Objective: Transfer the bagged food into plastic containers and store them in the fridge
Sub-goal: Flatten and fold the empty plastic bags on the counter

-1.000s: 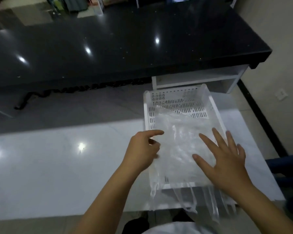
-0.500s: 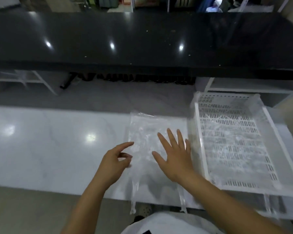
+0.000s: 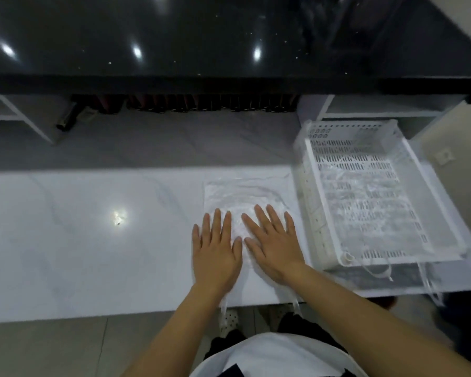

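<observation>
A clear plastic bag (image 3: 239, 191) lies flat on the white marble counter (image 3: 93, 240), its handles hanging over the near edge. My left hand (image 3: 215, 248) and my right hand (image 3: 275, 246) both rest palm-down on the bag's near half, fingers spread, side by side. To the right stands a white perforated plastic basket (image 3: 318, 213) with more clear bags (image 3: 370, 213) lying inside it. No food is visible in the flat bag.
A black glossy countertop (image 3: 201, 36) runs across the back, with a grey floor gap (image 3: 147, 142) and white shelf frames below it. The basket's bag handles dangle over the counter's near right edge (image 3: 430, 289).
The clear bag came out of the basket and now lies on the counter to its left. Both hands have flattened onto it, left hand no longer pinching.
</observation>
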